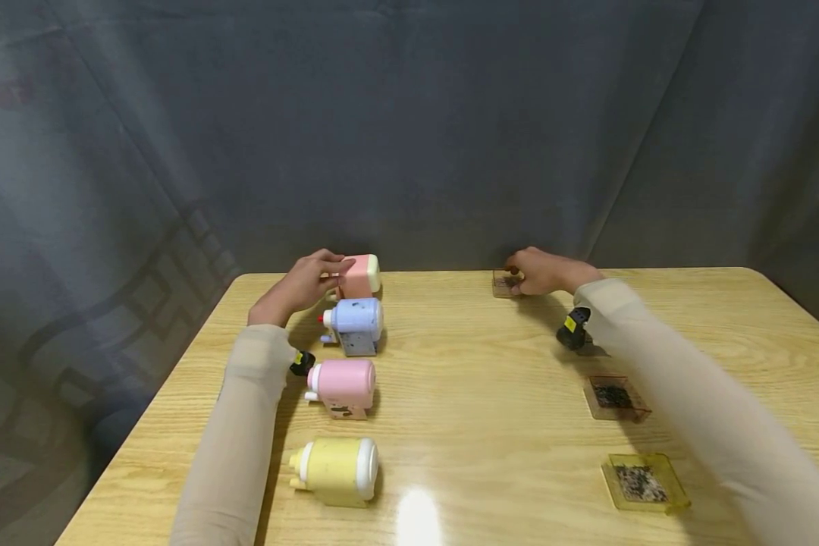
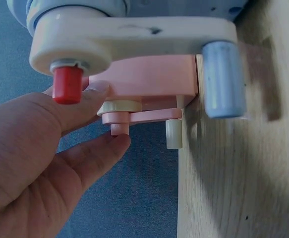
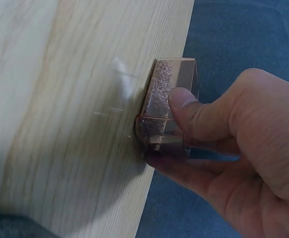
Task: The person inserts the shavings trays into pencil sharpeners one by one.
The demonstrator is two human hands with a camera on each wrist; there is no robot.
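Two hands work at the bench's (image 1: 491, 356) far edge: left hand (image 1: 305, 284) grips the salmon sharpener (image 1: 359, 274), right hand (image 1: 542, 271) pinches its clear shavings drawer (image 3: 165, 111); refitting it likely needs careful alignment.

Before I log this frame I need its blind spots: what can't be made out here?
- Head view: the far tray is mostly covered by the right hand; its contents are too small to tell.
- Head view: the left hand hides the crank end of the far pink sharpener.
- Left wrist view: the blue sharpener is cut off by the top edge.
- Right wrist view: the near table is blurred.
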